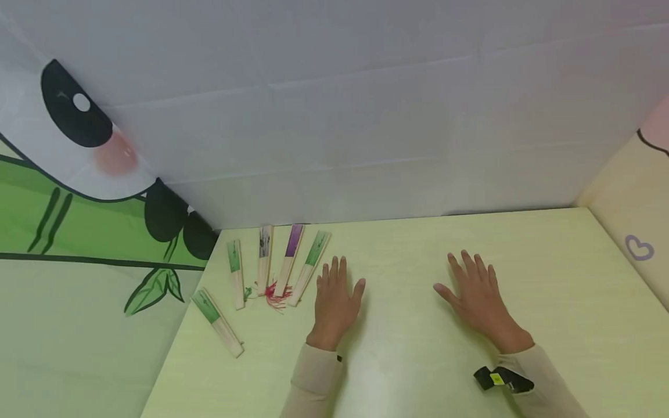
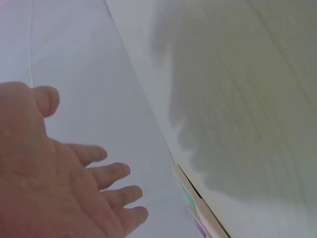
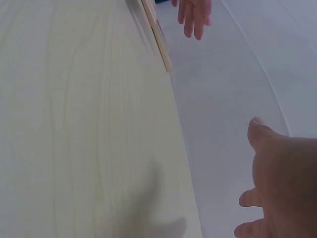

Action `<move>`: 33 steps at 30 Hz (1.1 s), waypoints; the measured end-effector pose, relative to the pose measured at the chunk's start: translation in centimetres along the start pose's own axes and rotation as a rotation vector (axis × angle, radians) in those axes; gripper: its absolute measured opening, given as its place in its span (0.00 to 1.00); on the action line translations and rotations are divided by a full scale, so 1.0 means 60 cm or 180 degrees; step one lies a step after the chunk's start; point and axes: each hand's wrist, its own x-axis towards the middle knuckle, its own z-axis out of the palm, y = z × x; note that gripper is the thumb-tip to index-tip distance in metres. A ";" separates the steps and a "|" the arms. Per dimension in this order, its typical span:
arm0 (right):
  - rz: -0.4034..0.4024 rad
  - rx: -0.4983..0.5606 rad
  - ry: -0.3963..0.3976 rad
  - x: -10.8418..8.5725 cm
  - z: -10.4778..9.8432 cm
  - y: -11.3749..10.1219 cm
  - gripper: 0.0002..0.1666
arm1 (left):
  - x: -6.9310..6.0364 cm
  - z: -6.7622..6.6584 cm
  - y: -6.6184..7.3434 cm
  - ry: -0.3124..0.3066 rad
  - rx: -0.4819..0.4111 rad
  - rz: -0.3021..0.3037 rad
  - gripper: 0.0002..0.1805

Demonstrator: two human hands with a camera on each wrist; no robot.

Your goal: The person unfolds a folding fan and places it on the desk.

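Several folded fans lie at the left of the table in the head view. One green-and-cream folding fan (image 1: pixel 309 269) is nearest my left hand (image 1: pixel 336 302), just left of its fingers. Beside it are a purple fan (image 1: pixel 289 260), a grey-patterned fan (image 1: pixel 264 255) and a slimmer green fan (image 1: pixel 236 274). Another green fan (image 1: pixel 217 323) lies slanted, closer to the left edge. My left hand holds nothing, its fingers extended and its shadow on the table. On the right, my right hand (image 1: pixel 477 302) is also bare, fingers spread, with no object near it.
The pale yellow table (image 1: pixel 407 360) meets a white cloth wall (image 1: pixel 366 145) at the back. A printed panel (image 1: pixel 78 215) stands at the left and a cream panel (image 1: pixel 635 215) at the right. Red tassels (image 1: pixel 277 297) and a green tassel (image 1: pixel 248 293) lie among the fans.
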 end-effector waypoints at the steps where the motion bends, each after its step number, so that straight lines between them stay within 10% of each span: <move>1: -0.0017 0.0020 0.0006 0.001 0.001 -0.005 0.46 | 0.001 -0.004 -0.002 0.0076 -0.0029 -0.0052 0.39; 14: -0.0221 0.0201 0.0085 0.017 0.021 -0.062 0.43 | 0.005 -0.043 -0.050 0.0652 -0.0239 -0.0618 0.32; 33: -0.0734 0.0411 0.0176 0.094 0.040 -0.085 0.40 | 0.043 -0.037 -0.076 0.0955 -0.0067 -0.0802 0.24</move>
